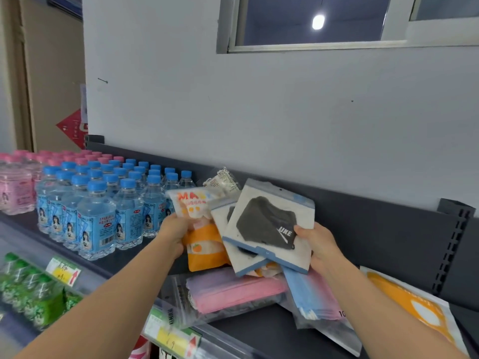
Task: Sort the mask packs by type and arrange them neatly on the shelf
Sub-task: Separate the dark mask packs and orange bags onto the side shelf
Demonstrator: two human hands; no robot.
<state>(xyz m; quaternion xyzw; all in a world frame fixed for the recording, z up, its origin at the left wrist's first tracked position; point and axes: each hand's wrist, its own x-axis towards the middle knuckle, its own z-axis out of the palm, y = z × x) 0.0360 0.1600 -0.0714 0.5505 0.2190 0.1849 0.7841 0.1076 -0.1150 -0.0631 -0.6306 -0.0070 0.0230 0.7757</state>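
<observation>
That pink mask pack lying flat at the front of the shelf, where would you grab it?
Judging by its pose, take the pink mask pack by its clear left end, coming from the front edge of the shelf. That end lies uncovered, while the blue mask pack appears to overlap its right end.

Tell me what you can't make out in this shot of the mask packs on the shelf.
Head view only:
- Second white-and-blue black-mask pack: mostly covered by the front white-and-blue pack holding a black mask.
- Orange-and-white mask pouch: print partly hidden by the left hand.
- Yellow shelf price tags: writing too small and blurred.
- Orange-and-white flat pack at right: partly covered by the right forearm.
- Crumpled clear packet: text unreadable.
</observation>
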